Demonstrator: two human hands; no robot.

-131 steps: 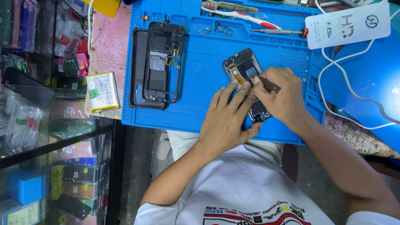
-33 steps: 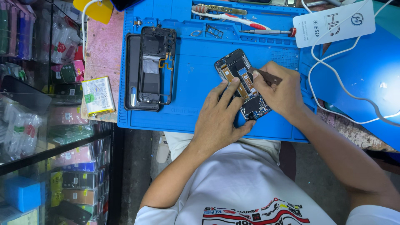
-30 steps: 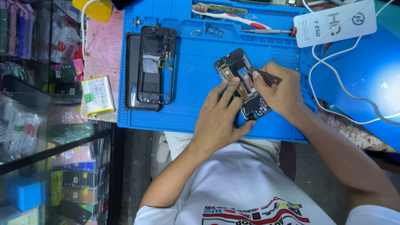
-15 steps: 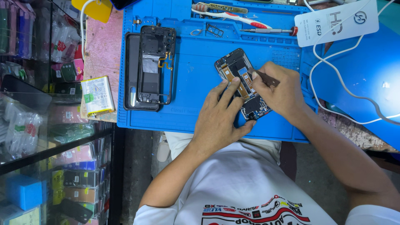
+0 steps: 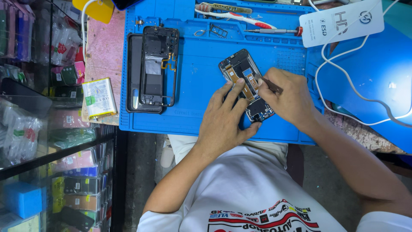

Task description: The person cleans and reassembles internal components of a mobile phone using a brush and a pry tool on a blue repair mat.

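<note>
Both hands work on the blue mat (image 5: 201,77): left hand (image 5: 223,124) steadies opened phone (image 5: 246,86), right hand (image 5: 292,101) fingers pinch tool (image 5: 270,84).

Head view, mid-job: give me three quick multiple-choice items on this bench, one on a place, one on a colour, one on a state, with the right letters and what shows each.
1. Where does the detached phone frame lie relative to the opened phone?
A. image left of it
B. image right of it
C. under it

2. What colour is the work mat?
A. grey
B. blue
C. green

3. What is the right hand doing?
A. resting empty on the mat
B. holding a thin tool to the opened phone
C. gripping the white cable

Key: 1 A, the frame sits at the mat's image-left end. 2 B, the mat is bright blue. 3 B, the tool's tip meets the phone's insides while the left hand steadies it.
</note>
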